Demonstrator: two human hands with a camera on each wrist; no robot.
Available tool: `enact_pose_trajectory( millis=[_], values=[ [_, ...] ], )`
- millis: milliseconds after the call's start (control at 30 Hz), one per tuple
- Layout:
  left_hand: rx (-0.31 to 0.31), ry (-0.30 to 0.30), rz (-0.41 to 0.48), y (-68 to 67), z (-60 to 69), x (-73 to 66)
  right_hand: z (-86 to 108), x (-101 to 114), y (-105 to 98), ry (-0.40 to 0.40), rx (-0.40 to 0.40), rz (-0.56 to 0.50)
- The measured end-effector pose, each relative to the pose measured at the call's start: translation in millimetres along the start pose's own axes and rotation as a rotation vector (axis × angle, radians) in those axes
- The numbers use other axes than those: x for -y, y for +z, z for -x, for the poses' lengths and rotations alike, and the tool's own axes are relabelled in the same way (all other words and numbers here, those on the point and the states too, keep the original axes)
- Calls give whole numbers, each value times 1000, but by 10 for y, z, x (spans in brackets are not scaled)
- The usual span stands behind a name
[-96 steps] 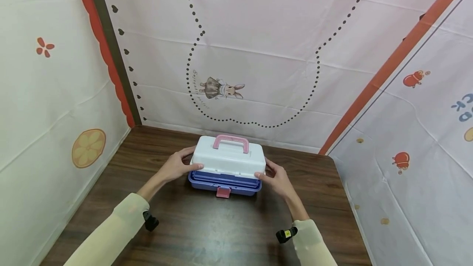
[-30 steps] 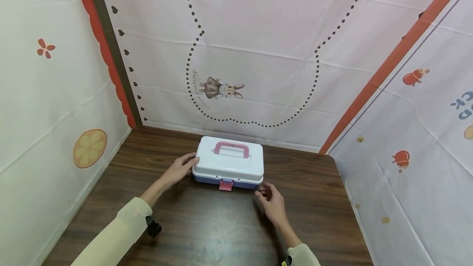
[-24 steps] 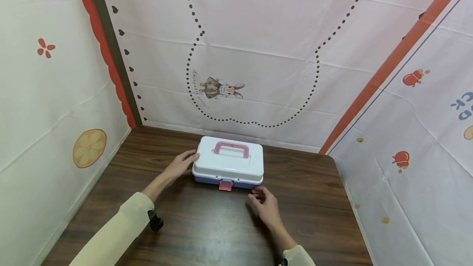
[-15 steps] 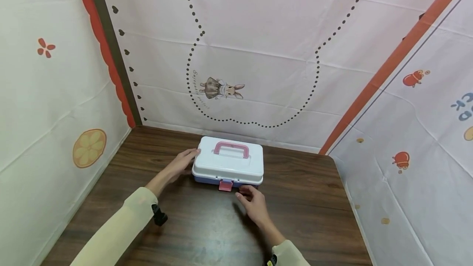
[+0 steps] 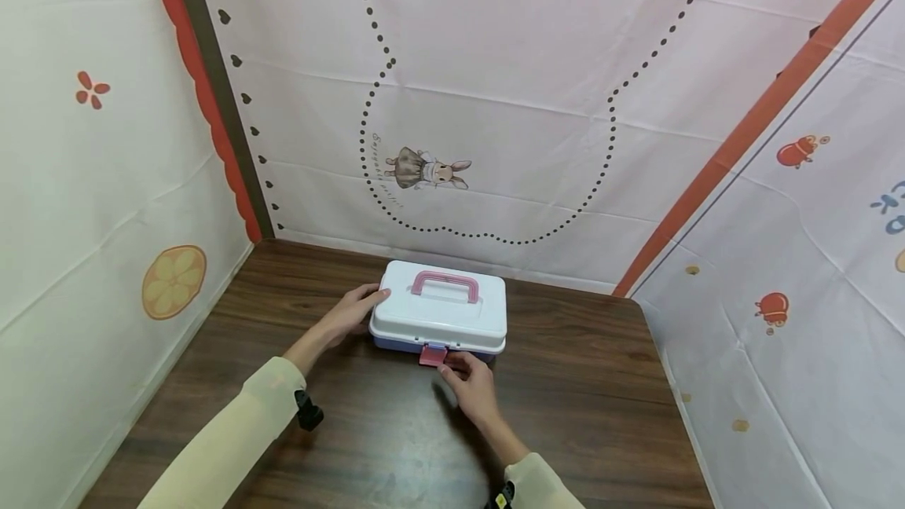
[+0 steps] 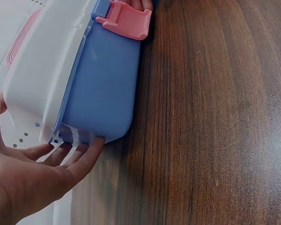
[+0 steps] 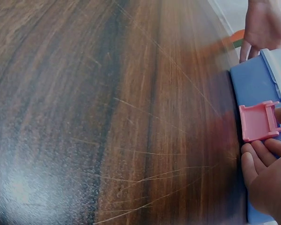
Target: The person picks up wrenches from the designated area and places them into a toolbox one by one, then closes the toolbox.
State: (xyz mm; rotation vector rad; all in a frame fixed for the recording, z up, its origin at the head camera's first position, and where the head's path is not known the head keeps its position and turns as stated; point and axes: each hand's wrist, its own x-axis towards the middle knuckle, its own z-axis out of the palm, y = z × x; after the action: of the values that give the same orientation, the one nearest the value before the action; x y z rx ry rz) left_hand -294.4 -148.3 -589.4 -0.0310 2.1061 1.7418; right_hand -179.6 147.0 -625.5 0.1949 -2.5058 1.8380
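Note:
A plastic toolbox with a white lid [image 5: 452, 316], blue base [image 6: 100, 84] and pink carry handle [image 5: 447, 281] stands at the back of the table. Its lid is down on the base. The pink latch [image 7: 258, 121] on the front hangs outward, away from the lid. My left hand [image 5: 346, 316] holds the box's left end, thumb on the lid and fingers against the base. At the front, my right hand [image 5: 470, 387] is at the latch's right side, thumb near its upper part and bent fingers beside it. Firm contact with the latch cannot be made out.
The dark wood table [image 5: 396, 446] stretches in front of the box. Printed cloth walls surround it: a back wall [image 5: 495, 148] close behind the box, a left wall [image 5: 85, 210] and a right wall [image 5: 792, 258].
The lid, held by both hands and raised off the base earlier, now sits down on it. My right hand has moved left along the front to the latch; my left stays at the left end.

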Motion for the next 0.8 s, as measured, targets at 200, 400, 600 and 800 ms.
enact_pose_trajectory(
  millis=[200, 400, 600, 800],
  values=[
    [-12, 14, -12, 30, -2, 14, 6, 52, -51, 34, 51, -77],
    [-19, 23, -16, 44, -4, 19, -9, 165, -152, 160, 149, -295],
    [-17, 24, -2, 29, -17, 35, -59, 209, -225, 208, 235, -373],
    [-22, 19, -4, 30, -7, 32, -60, 270, -221, 220, 241, -352]
  ],
)
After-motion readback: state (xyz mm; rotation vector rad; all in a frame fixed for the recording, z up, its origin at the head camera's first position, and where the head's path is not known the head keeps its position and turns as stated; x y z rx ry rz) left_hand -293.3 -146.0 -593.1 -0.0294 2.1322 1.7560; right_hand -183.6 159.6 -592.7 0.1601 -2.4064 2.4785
